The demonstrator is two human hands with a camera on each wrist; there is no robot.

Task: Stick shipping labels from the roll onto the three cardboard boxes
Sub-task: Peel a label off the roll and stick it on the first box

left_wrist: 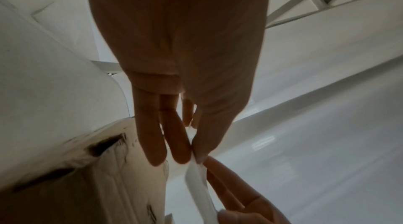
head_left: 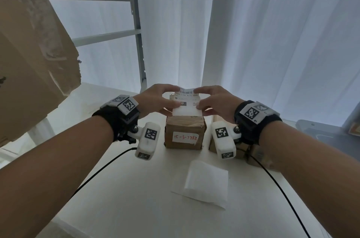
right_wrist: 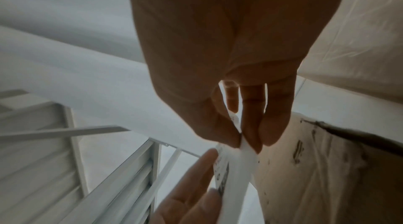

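item: shipping label (head_left: 186, 99), printed face up, held over the top of the small cardboard box (head_left: 184, 134) at the middle of the white table (head_left: 136, 198); left hand (head_left: 155, 101) pinches its left edge, right hand (head_left: 214, 102) pinches its right edge, thumb against fingers on each side. step in hand, as judged: laying the label onto this box's top, contact with the cardboard not clear. next move calls for lowering it square and flat, then smoothing outward; a second box (head_left: 253, 152) waits at right, a loose white sheet (head_left: 206, 183) lies nearer.

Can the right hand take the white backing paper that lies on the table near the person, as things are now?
Probably not yet: the right hand and left hand both pinch the label. The backing paper lies uncovered.
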